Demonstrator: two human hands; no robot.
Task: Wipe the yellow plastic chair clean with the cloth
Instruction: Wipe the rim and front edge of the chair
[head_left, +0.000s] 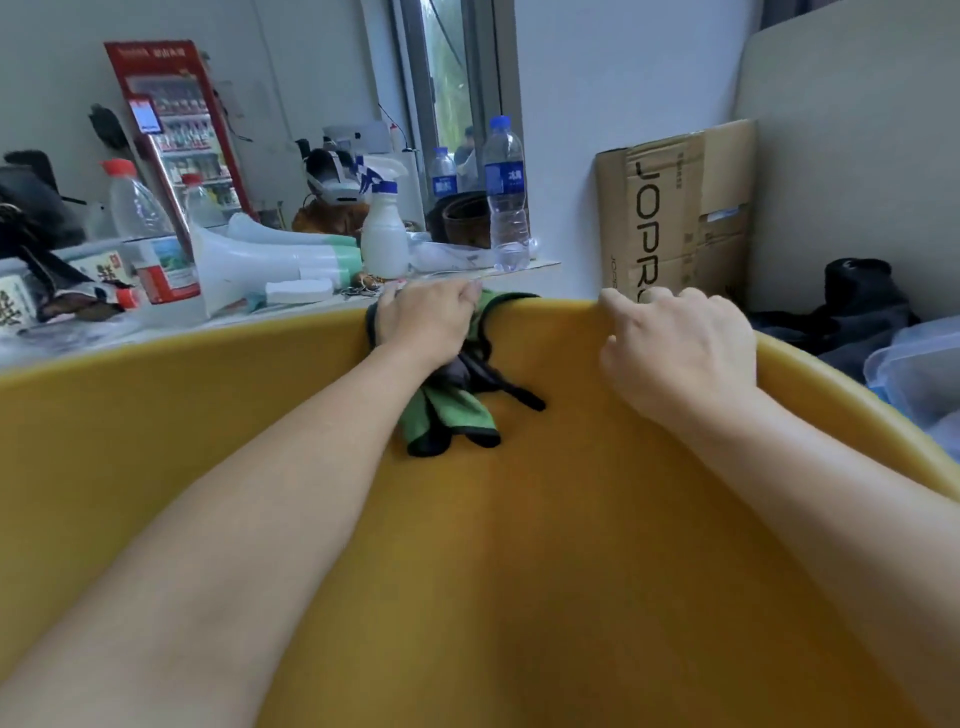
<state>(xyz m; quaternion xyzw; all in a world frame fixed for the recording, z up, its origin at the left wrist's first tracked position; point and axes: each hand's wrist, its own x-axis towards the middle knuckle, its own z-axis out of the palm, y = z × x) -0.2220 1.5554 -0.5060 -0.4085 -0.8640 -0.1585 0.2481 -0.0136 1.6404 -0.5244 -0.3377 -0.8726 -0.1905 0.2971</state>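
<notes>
Two hands (423, 317) (675, 348), smooth chair (519, 545), cloth (452, 410).

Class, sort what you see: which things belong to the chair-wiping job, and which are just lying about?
Belongs to the job:
yellow plastic chair
green cloth with black edging
left hand
right hand

Lying about:
white spray bottle
clear water bottle with blue cap
brown cardboard box
white megaphone

Soft daylight from window (452, 98), slight blur, wide-angle edge bending

Flattened cardboard box (675, 213) against the wall reads "JOPRO", possibly cut short; bottle labels are too blurred to read.
</notes>
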